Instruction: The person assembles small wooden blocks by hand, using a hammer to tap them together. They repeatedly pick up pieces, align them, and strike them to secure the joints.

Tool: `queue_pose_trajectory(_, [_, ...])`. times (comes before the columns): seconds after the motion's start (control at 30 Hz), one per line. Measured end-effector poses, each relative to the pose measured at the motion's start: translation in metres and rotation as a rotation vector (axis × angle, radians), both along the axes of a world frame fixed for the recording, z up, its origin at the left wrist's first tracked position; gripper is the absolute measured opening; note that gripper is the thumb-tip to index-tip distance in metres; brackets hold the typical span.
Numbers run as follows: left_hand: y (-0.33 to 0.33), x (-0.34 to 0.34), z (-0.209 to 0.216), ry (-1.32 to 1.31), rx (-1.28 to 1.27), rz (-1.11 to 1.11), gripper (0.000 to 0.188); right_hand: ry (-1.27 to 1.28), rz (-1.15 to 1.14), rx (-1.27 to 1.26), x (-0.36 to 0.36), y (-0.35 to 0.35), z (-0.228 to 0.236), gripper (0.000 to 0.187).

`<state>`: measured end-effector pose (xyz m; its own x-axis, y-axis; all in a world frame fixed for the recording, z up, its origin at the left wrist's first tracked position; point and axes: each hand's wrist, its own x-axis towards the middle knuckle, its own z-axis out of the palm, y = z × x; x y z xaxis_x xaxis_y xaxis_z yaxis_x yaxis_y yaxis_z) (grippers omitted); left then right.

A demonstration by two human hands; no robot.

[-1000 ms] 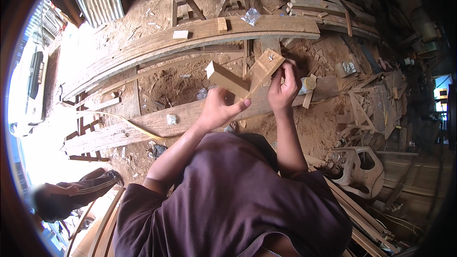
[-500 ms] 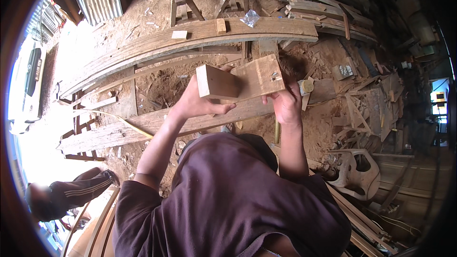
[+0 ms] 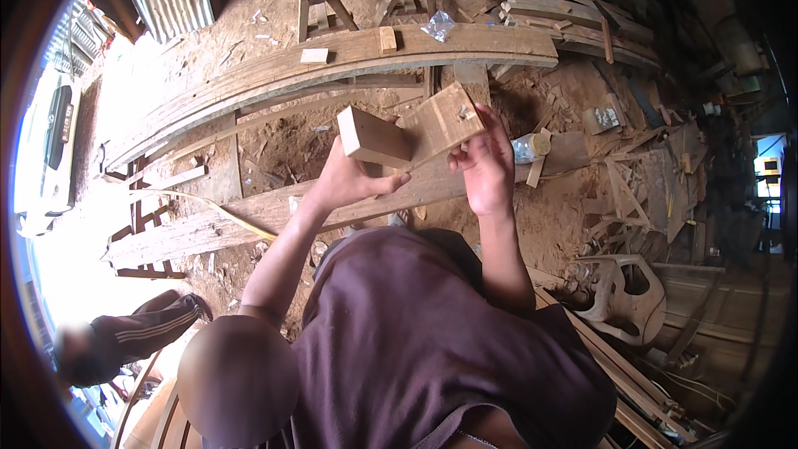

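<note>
I hold an L-shaped wooden piece (image 3: pixel 441 126) in front of my chest, above the nearer plank. It has a thick block with a pale end face at its left and a flat board stretching to the right; how the two are joined does not show. My left hand (image 3: pixel 342 185) is closed round the block's end, its thumb along the near lower edge. My right hand (image 3: pixel 486 168) grips the board's right end, with fingers curled beneath and behind it. Some fingers of both hands are hidden by the wood.
A long far plank (image 3: pixel 274 75) carries two small wood blocks and a crumpled clear wrapper (image 3: pixel 439 26). The nearer plank (image 3: pixel 199 231) lies below my hands, a jar (image 3: pixel 532 147) at its right. A plastic chair (image 3: pixel 619 299) stands right; another person (image 3: pixel 141 337) is at lower left.
The wooden piece has tilted, its right end rising and shifting left with my right hand. Both hands keep their hold. A blurred round shape has appeared at lower left, over my sleeve.
</note>
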<state>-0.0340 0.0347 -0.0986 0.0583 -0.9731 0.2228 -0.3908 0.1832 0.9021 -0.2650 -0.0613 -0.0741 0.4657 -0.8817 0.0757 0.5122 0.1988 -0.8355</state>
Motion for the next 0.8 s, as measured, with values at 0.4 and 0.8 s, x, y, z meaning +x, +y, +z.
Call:
queue_pose_trajectory(0.4, [0.01, -0.035, -0.009, 0.402, 0.12, 0.065, 0.078, 0.586, -0.69, -1.04, 0.018, -0.017, -0.007, 0.016])
queue_pose_trajectory(0.8, [0.011, -0.067, 0.021, 0.538, 0.317, 0.137, 0.059, 0.741, -0.804, -1.194, 0.029, -0.037, -0.001, 0.02])
